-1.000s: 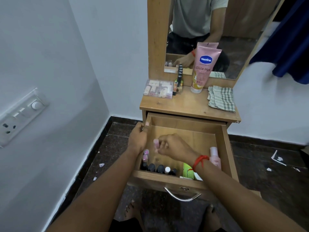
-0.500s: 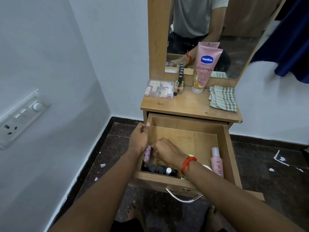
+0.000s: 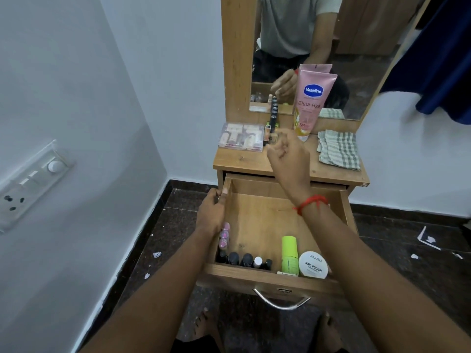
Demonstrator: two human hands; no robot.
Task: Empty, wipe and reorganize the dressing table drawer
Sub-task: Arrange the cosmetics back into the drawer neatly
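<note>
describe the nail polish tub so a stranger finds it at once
Start at the open drawer under the mirror. Look along its front wall, toward the right. The tub is the only flat white round thing there, printed NAIL POLISH, beside a green bottle.

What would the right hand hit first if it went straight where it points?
The right hand would probably meet the small cosmetics beside the clear plastic box; depth is unclear.

My right grip point(image 3: 285, 151) has risen out of the wooden drawer point(image 3: 242, 276) and now hangs over the wooden tabletop point(image 3: 242, 161), fingers curled, uncovering the lime-green bottle point(image 3: 290, 253).
</note>
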